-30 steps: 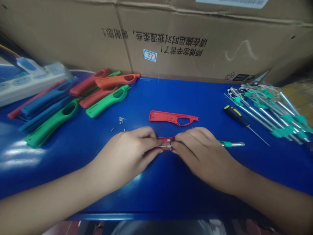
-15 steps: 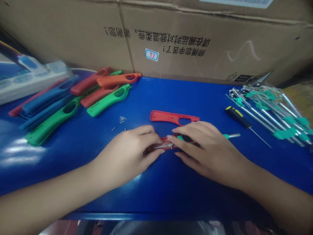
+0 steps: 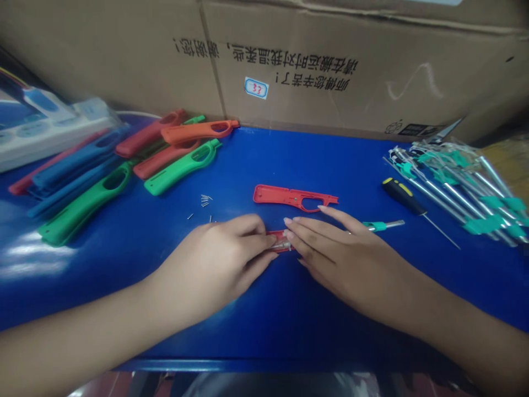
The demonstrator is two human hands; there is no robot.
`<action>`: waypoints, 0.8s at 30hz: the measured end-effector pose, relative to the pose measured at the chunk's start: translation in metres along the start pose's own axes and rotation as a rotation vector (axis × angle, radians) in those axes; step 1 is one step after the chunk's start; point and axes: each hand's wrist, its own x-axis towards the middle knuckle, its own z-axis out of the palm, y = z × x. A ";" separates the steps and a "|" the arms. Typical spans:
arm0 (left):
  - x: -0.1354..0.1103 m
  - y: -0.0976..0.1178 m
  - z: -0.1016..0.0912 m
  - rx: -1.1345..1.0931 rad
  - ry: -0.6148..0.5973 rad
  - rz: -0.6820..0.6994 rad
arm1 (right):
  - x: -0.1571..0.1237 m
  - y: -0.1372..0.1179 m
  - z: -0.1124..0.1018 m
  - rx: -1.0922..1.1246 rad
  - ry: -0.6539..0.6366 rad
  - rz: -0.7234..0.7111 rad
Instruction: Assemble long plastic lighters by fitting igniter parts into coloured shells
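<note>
My left hand (image 3: 225,251) is closed around the left end of a red lighter half-shell (image 3: 270,234), fingers and thumb pinching it just above the table. A clear and silvery part lies inside the shell. Over the shell's right end lies my right hand (image 3: 334,248), palm down with its fingers stretched out, hiding much of it. To the right of that hand pokes out a metal lighter tube (image 3: 392,223) with a green collar. Just behind the hands rests a second red half-shell (image 3: 276,196), inner side up.
Several small screws (image 3: 205,200) lie left of the hands. Coloured lighter shells (image 3: 182,168) are heaped at left beside a white power strip (image 3: 53,132). At right are a black-and-yellow screwdriver (image 3: 403,198) and a pile of metal lighter tubes (image 3: 458,187). A cardboard box (image 3: 289,105) stands behind.
My right hand's fingers have straightened and flattened over the shell, with the forefinger now reaching toward the rear red half. The tube's green end has shifted slightly. My left hand keeps its hold.
</note>
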 end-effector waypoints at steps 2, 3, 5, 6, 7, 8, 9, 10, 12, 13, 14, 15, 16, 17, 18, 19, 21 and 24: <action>0.000 0.000 0.000 0.011 -0.001 0.006 | 0.000 0.000 0.000 -0.012 -0.004 -0.011; 0.001 0.000 0.000 0.012 0.002 0.006 | 0.001 0.000 0.001 -0.013 0.005 -0.009; 0.001 0.001 0.000 0.009 0.005 0.001 | 0.002 0.000 0.001 -0.011 0.034 -0.005; 0.001 0.001 0.000 0.006 0.005 -0.004 | 0.002 0.000 0.001 -0.009 0.051 -0.003; 0.001 0.001 0.000 0.003 0.006 -0.008 | 0.003 0.000 0.001 -0.006 0.065 -0.003; 0.001 0.002 0.000 0.000 0.004 -0.011 | 0.003 0.000 0.002 0.000 0.077 -0.003; 0.002 0.002 0.000 -0.002 0.003 -0.014 | 0.003 0.000 0.002 0.011 0.092 0.000; 0.002 0.002 0.000 -0.006 0.006 -0.016 | 0.003 0.001 0.003 0.029 0.105 0.005; 0.002 0.002 0.001 -0.021 0.014 -0.013 | 0.003 0.003 0.005 0.085 0.122 0.008; 0.002 0.002 0.001 -0.028 0.019 -0.008 | 0.003 0.005 0.006 0.122 0.131 0.009; 0.002 0.001 0.000 -0.032 0.023 -0.002 | 0.002 0.006 0.008 0.159 0.142 0.017; 0.003 0.000 0.000 -0.033 0.028 0.002 | 0.002 0.008 0.009 0.196 0.154 0.034; 0.003 -0.001 0.000 -0.031 0.030 0.005 | 0.002 0.010 0.010 0.229 0.174 0.057; 0.003 -0.002 0.000 -0.028 0.030 0.004 | 0.002 0.011 0.010 0.255 0.197 0.084; 0.003 -0.003 -0.001 -0.025 0.030 -0.002 | 0.001 0.012 0.010 0.272 0.217 0.110; 0.003 -0.004 -0.001 -0.023 0.026 -0.012 | 0.001 0.013 0.010 0.278 0.233 0.127; 0.004 -0.006 -0.002 -0.016 0.021 -0.035 | 0.000 0.014 0.009 0.266 0.246 0.126; 0.005 -0.007 -0.003 -0.014 0.024 -0.050 | 0.000 0.013 0.008 0.217 0.193 0.097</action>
